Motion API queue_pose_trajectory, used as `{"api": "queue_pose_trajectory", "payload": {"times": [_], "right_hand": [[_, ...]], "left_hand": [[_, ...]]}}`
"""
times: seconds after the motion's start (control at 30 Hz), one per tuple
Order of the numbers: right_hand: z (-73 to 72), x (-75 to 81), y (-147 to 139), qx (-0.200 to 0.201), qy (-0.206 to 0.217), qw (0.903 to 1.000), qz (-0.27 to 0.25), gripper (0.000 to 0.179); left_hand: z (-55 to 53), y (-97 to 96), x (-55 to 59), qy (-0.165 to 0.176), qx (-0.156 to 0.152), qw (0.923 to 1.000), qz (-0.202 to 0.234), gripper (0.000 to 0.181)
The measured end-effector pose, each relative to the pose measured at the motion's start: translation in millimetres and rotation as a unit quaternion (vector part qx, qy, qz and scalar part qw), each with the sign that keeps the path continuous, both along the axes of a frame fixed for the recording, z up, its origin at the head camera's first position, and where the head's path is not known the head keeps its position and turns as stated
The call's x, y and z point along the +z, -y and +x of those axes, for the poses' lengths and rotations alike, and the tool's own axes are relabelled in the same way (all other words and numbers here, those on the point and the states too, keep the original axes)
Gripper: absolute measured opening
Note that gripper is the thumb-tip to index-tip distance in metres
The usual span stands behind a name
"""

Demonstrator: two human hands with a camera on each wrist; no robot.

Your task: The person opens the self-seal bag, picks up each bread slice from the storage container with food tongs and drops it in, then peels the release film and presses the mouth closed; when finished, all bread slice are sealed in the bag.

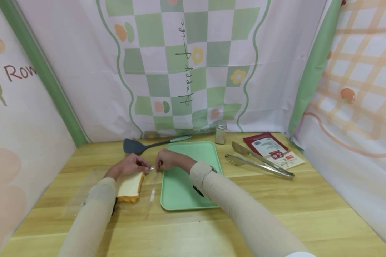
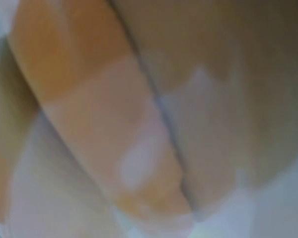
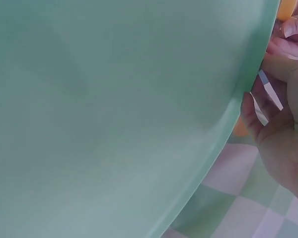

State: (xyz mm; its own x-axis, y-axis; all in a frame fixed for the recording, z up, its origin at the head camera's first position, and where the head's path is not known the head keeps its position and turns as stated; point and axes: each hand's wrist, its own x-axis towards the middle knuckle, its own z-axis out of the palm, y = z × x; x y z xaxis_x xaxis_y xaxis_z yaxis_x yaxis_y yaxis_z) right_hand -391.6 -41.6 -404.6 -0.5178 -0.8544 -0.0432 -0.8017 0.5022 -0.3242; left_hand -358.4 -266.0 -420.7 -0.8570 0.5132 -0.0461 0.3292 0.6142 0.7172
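A slice of toast bread (image 1: 129, 186) lies on the table left of the green tray, in what looks like a clear plastic bag (image 1: 152, 192). With thumb and fingers, my left hand (image 1: 130, 165) pinches the bag's edge above the bread, where a small whitish bit shows. My right hand (image 1: 167, 160) has its fingers bent down at the same edge, beside the rim of the green tray (image 1: 193, 205); it appears to pinch the film. In the right wrist view both hands meet past the tray's rim. The left wrist view is blurred, with skin and pale reflections.
Behind the hands lies a dark spatula (image 1: 135, 145) with a green handle. A glass shaker jar (image 1: 221, 133) stands at the tray's far right corner. Metal tongs (image 1: 260, 164) rest on the right, partly over a red and white packet (image 1: 267, 142).
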Motion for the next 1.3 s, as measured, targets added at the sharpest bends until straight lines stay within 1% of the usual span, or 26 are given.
{"api": "queue_pose_trajectory", "payload": {"times": [0.13,0.3,0.4,0.5,0.73,0.83,0.93,0.97,1.07,1.17,1.23,1.3], "right_hand": [[1.6,1.3,0.9,0.008,-0.016,0.9998,0.007,0.016],[2.4,-0.5,3.0,0.011,-0.023,0.9996,0.012,0.008],[3.4,-2.7,4.2,0.005,-0.030,0.9995,0.013,0.004],[4.9,-4.7,5.5,-0.005,-0.033,0.9992,0.021,0.005],[5.3,-9.4,8.0,-0.025,-0.027,0.9985,0.041,0.013],[4.5,-10.7,7.0,-0.026,-0.022,0.9989,0.033,0.013],[3.9,-11.8,4.1,-0.020,-0.014,0.9996,0.012,0.014],[4.1,-11.9,2.8,-0.019,-0.008,0.9998,0.001,0.013],[4.4,-11.8,0.0,-0.017,0.004,0.9994,-0.032,0.012],[5.9,-10.7,-1.5,-0.013,0.012,0.9986,-0.050,0.017],[6.6,-9.6,-0.8,-0.007,0.010,0.9988,-0.048,0.020],[6.9,-8.6,0.7,-0.001,0.000,0.9992,-0.040,0.018]], "left_hand": [[0.4,0.6,0.2,-0.002,-0.003,1.0000,0.002,0.021],[-0.3,2.1,-0.8,-0.005,-0.009,0.9999,0.004,0.021],[0.6,2.1,-0.9,-0.007,-0.009,0.9999,0.006,0.021],[1.8,1.6,-0.4,-0.010,-0.009,0.9999,0.010,0.022],[2.1,2.2,-0.5,-0.009,-0.003,0.9998,0.015,0.021],[2.2,3.9,-1.2,-0.026,-0.003,0.9996,0.007,0.020],[2.4,6.5,-3.2,-0.043,0.004,0.9991,-0.003,0.017],[2.8,7.2,-3.6,-0.044,0.008,0.9990,-0.007,0.017],[3.2,9.5,-3.0,-0.045,0.008,0.9989,-0.013,0.018],[3.7,10.1,-2.3,-0.043,0.005,0.9990,-0.014,0.019],[4.2,10.1,-1.9,-0.043,0.006,0.9990,-0.013,0.020],[4.6,9.9,-1.5,-0.044,0.007,0.9989,-0.014,0.020]]}}
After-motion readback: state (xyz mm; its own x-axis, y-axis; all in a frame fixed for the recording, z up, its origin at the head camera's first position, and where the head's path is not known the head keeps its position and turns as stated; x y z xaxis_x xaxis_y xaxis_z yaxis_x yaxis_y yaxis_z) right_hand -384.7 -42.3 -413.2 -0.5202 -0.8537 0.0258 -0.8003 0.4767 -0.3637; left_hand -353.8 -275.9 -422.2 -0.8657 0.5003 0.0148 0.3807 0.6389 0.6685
